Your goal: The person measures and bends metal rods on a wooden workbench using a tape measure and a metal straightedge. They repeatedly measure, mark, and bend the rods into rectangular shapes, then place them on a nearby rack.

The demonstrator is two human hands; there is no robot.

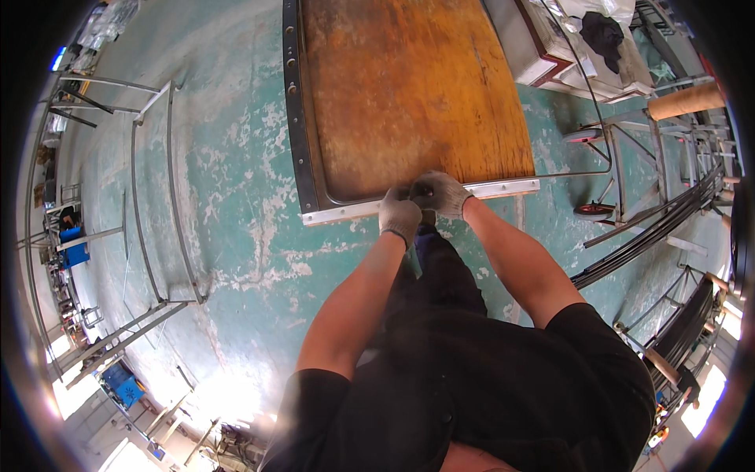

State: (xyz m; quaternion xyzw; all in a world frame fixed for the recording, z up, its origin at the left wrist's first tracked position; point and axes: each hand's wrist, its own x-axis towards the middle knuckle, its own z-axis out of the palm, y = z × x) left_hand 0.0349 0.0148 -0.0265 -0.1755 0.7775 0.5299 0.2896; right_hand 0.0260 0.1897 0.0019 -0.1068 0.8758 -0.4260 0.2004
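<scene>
Both gloved hands, left hand (399,217) and right hand (440,193), closed fingers together on the panel's (409,86) near metal edge strip (503,189); panel looked heavy, stiff, best gripped by that rim.

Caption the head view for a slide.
Two gloved hands, left hand and right hand, meet at the near edge of a rusty metal-framed panel.

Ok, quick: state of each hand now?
Left hand: closed on the panel's pale metal edge strip.
Right hand: closed around something small and dark; cannot tell what.
</scene>
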